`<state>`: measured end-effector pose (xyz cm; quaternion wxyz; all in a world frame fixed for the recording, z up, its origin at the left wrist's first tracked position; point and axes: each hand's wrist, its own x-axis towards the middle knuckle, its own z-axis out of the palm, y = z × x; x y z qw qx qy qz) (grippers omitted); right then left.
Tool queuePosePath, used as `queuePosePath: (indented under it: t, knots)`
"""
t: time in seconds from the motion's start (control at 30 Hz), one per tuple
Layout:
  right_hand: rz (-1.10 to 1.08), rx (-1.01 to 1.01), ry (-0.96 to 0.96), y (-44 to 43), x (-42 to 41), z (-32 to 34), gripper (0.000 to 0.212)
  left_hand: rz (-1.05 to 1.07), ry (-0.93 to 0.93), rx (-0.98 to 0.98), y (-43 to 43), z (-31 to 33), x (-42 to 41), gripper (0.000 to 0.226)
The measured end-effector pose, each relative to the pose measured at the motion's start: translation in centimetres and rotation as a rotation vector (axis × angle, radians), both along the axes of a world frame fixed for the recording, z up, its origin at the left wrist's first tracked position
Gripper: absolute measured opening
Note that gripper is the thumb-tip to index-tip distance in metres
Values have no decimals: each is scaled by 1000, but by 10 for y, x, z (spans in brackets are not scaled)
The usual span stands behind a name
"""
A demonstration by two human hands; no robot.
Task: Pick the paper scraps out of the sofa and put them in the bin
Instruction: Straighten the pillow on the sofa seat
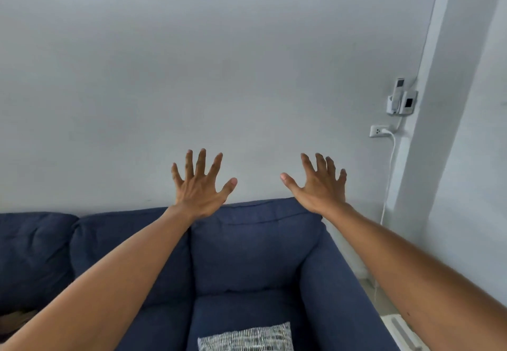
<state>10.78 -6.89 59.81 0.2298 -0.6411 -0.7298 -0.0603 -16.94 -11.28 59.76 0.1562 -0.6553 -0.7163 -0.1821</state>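
Note:
A dark blue sofa (255,252) fills the lower part of the head view, its back cushions against a pale wall. My left hand (201,186) is raised in front of the wall above the sofa back, fingers spread, holding nothing. My right hand (318,186) is raised beside it at the same height, also spread and empty. Both forearms reach out over the seat. No paper scraps and no bin are in view.
A black-and-white patterned cushion (247,337) lies on the seat at the bottom. On the right wall are a socket (377,131) with a white cable hanging down and a remote holder (402,99). A white object (403,331) sits beside the sofa's right arm.

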Motion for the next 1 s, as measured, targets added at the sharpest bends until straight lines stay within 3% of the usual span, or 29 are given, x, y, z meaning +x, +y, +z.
queuePosePath:
  t: [0.3, 0.5, 0.73, 1.0]
  knots:
    - [65, -35, -16, 4, -42, -19, 90, 53, -60, -35, -20, -24, -40, 79]
    - [76, -98, -52, 5, -55, -59, 91, 57, -94, -90, -23, -73, -49, 80]
    - [66, -229, -52, 7, -65, -144, 94, 65, -155, -203, -19, -157, -55, 80]
    - [59, -403, -50, 0, -71, -283, 93, 67, -212, -368, -21, -290, -60, 78]
